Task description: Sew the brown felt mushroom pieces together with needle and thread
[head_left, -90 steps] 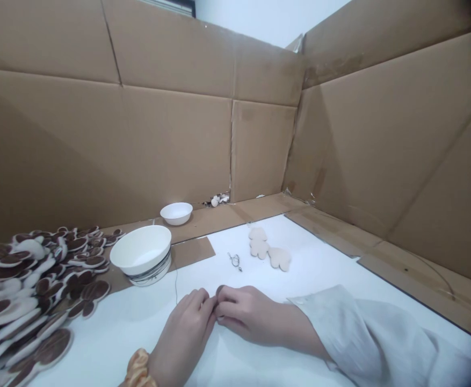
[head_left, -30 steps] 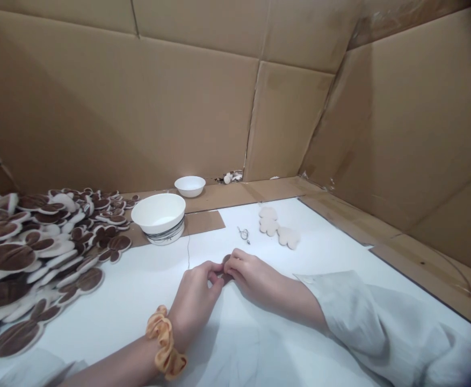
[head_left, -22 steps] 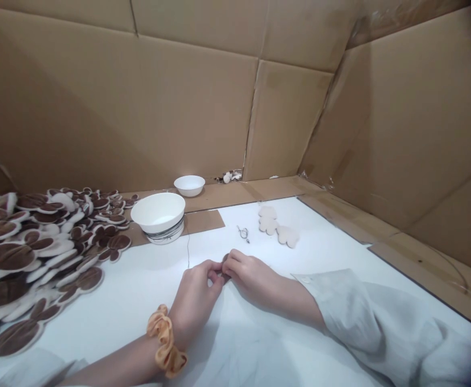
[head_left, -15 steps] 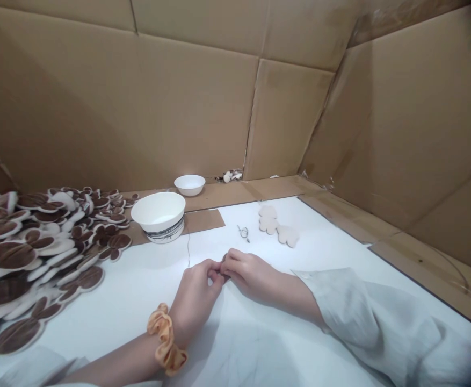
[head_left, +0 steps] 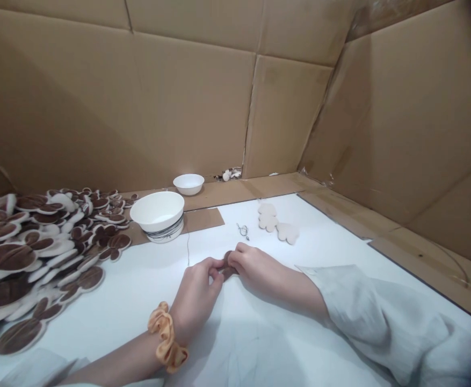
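Note:
Between my two hands, above the white board, is a small brown fabric piece (head_left: 229,270), mostly covered by fingers. My left hand (head_left: 201,287), with an orange scrunchie at the wrist, pinches its left side between thumb and fingertips. Its right side is gripped by the closed fingers of my right hand (head_left: 255,269). A thin dark thread (head_left: 188,247) runs from the white bowl (head_left: 158,210) with dark thread wound round it down toward my left hand. Beyond my right hand lie a small tangle of dark thread (head_left: 243,231) and pale scalloped pieces (head_left: 287,233).
A large heap of brown and white padded pieces (head_left: 12,257) covers the left side. Behind the thread-wound bowl stands a smaller white bowl (head_left: 189,184). Small scraps (head_left: 231,174) lie at the foot of the cardboard wall (head_left: 195,107), which encloses the back and right.
My right hand has shifted slightly right, away from my left fingertips, and more of the brown piece shows between them. The view has moved slightly.

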{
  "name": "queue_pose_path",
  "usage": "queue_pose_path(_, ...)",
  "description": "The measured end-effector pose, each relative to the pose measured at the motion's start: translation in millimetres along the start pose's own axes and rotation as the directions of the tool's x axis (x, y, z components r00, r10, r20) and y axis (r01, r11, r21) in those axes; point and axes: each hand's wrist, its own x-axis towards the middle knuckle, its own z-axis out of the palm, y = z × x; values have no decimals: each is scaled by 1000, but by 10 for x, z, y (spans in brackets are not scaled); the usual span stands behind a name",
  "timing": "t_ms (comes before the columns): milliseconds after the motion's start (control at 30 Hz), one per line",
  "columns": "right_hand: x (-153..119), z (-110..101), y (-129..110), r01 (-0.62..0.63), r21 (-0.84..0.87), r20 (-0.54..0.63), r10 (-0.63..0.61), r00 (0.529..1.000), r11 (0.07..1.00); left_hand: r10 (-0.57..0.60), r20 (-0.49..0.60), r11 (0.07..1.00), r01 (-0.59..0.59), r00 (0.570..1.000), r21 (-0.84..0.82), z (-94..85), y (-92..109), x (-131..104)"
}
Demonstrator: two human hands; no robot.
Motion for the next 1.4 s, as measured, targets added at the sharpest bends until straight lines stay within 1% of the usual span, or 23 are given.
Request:
queue_pose_path(100,5,65,13,84,-8,-42,-84,996,996,-8,0,1000,8,1000,-5,1,11,-1)
queue_pose_path(200,12,98,-5,155,38,-70,-152,986,987,-12,-10,1000,12,1000,-8,4,30,-1)
queue_pose_path(267,17,83,-32,148,55,-61,-144,988,988,-14,-8,1000,14,1000,-6,5,43,1)
queue_pose_path(467,16,-57,-84,52,17,32,-53,998,998,-15,8,1000,15,1000,4,2,56,12)
queue_pose_path(567,-6,-121,-56,28,17,40,-28,999,999,-10,5,1000,10,1000,14,8,51,3)
queue_pose_path(667,-31,-164,-21,33,50,27,-34,999,998,-16,0,999,16,1000,35,15,46,1)
queue_pose_path(800,-46,-165,1,21,65,22,-22,1000,998,-32,-7,998,32,999,51,20,33,21)
queue_pose_path(900,-32,-89,20,29,45,-18,-28,999,999,-33,-13,999,33,999,43,23,25,31)
queue_pose_path(1000,-1,22,42,80,66,-80,-75,994,995,-32,-4,999,32,999,19,20,35,28)
queue_pose_path(1100,27,81,37,143,100,-75,-136,988,985,-35,9,999,35,999,9,8,59,24)
queue_pose_path(1267,40,9,14,155,106,-10,-155,988,982,-41,18,998,40,999,38,-9,96,34)
queue_pose_path(1400,43,-58,100,133,95,16,-135,991,987,-47,15,997,46,999,67,12,94,40)
